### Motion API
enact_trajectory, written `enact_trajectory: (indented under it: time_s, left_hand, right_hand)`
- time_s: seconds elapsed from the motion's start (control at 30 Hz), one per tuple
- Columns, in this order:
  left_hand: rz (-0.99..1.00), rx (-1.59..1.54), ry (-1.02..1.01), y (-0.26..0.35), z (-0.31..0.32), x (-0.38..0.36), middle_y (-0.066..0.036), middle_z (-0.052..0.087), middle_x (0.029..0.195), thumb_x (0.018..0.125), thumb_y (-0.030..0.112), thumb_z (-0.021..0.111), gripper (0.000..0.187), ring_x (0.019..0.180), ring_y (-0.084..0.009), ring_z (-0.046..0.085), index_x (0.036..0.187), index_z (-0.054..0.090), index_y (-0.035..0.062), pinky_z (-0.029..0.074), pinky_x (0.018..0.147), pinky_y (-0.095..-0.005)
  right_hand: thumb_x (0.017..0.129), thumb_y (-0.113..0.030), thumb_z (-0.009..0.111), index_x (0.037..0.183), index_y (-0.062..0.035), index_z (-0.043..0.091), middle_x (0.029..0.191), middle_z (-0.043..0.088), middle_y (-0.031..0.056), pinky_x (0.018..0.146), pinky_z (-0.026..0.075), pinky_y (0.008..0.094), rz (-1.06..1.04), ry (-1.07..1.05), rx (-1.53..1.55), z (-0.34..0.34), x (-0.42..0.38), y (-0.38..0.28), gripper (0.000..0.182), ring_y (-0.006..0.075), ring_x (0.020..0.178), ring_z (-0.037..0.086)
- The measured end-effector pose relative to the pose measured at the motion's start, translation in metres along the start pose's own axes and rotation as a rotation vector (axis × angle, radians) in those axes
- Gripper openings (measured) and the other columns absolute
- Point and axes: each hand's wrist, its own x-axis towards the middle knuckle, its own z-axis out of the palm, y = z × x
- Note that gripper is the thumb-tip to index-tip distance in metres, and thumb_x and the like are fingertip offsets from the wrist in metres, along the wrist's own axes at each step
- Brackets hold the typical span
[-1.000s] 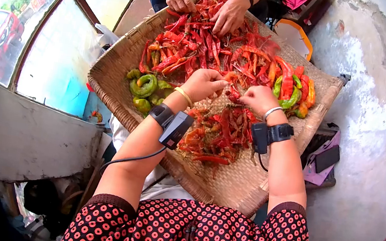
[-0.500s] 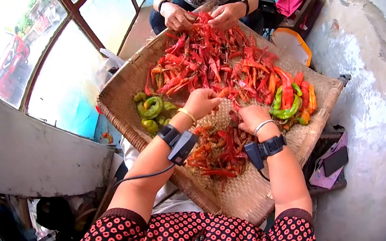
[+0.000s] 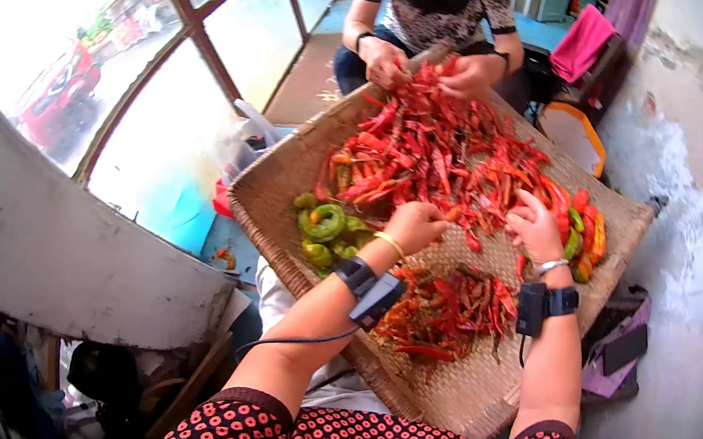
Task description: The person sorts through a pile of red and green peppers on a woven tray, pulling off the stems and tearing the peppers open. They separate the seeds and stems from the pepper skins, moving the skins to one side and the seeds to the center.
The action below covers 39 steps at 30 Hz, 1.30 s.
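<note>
A square woven tray [image 3: 477, 393] bears a large heap of red chillies [image 3: 435, 146] toward its far side and a smaller reddish pile [image 3: 456, 308] nearer me. My left hand [image 3: 417, 227] is at the near edge of the large heap, its fingers pinched together; what they hold is too small to make out. Over the heap's right part, my right hand [image 3: 536, 231] has its fingers apart, with nothing visible in them. Green peppers [image 3: 323, 224] sit at the tray's left side, and green, red and orange ones [image 3: 587, 237] at its right.
Across the tray a seated person [image 3: 437, 14] has both hands in the far end of the heap. Windows [image 3: 158, 118] stand on the left, a rough wall [image 3: 689, 270] on the right. A purple bag [image 3: 614, 350] and an orange-rimmed container [image 3: 573, 136] are beyond the tray's right side.
The view has shifted, so the scene sits further right. My right hand has moved away from my left, up and right over the heap, and its fingers have spread. My left hand remains pinched.
</note>
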Motion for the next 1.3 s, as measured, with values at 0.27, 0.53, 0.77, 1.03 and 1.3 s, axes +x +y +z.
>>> enact_trajectory:
  time_s: [0.27,0.53,0.77,1.03,1.3]
  left_hand:
    - [0.081,-0.167,-0.264,0.014,0.012,-0.011,-0.002,0.061,0.07,0.077,0.011,0.06,0.014,0.063,-0.0076,0.057,0.088,0.063,0.004,0.047,0.057,-0.0232]
    - [0.371,0.136,-0.223,0.009,0.018,-0.014,-0.012,0.062,0.078,0.067,0.021,0.064,0.02,0.073,-0.0269,0.059,0.081,0.064,0.0056,0.047,0.064,-0.0359]
    - [0.3,0.643,-0.383,0.005,0.029,-0.02,-0.01,0.062,0.086,0.065,0.035,0.066,0.034,0.083,-0.0292,0.058,0.09,0.064,0.0126,0.046,0.071,-0.0378]
    - [0.251,0.649,-0.504,0.015,0.032,-0.022,-0.006,0.062,0.087,0.062,0.029,0.069,0.033,0.083,-0.0277,0.058,0.092,0.062,0.0172,0.047,0.07,-0.038]
    - [0.374,0.491,-0.473,0.015,0.026,-0.015,-0.007,0.062,0.075,0.063,0.015,0.062,0.016,0.065,-0.0237,0.059,0.078,0.062,0.0102,0.047,0.057,-0.0344]
  right_hand:
    - [0.079,-0.014,0.059,0.096,0.0023,0.058,0.071,0.059,0.0021,0.05,0.044,0.0218,0.036,-0.211,-0.031,0.03,-0.013,-0.012,0.024,0.0077,0.054,0.052]
    - [0.073,-0.007,0.06,0.08,-0.0028,0.058,0.069,0.057,0.0009,0.047,0.041,0.0211,0.2,-0.382,-0.06,0.013,-0.011,-0.01,0.008,0.0064,0.053,0.05]
    - [0.079,-0.012,0.058,0.12,-0.0019,0.039,0.075,0.057,0.0036,0.045,0.042,0.0179,-0.014,0.269,0.361,0.004,0.003,0.004,0.046,0.0082,0.055,0.052]
    - [0.064,-0.026,0.067,0.081,-0.0094,0.064,0.077,0.062,0.012,0.069,0.046,0.0369,-0.084,-0.456,-1.063,0.032,-0.021,-0.001,0.024,0.0279,0.076,0.059]
    - [0.064,-0.03,0.068,0.078,-0.011,0.063,0.081,0.061,0.012,0.07,0.046,0.0403,-0.036,-0.482,-1.353,0.049,-0.025,-0.003,0.023,0.0296,0.08,0.058]
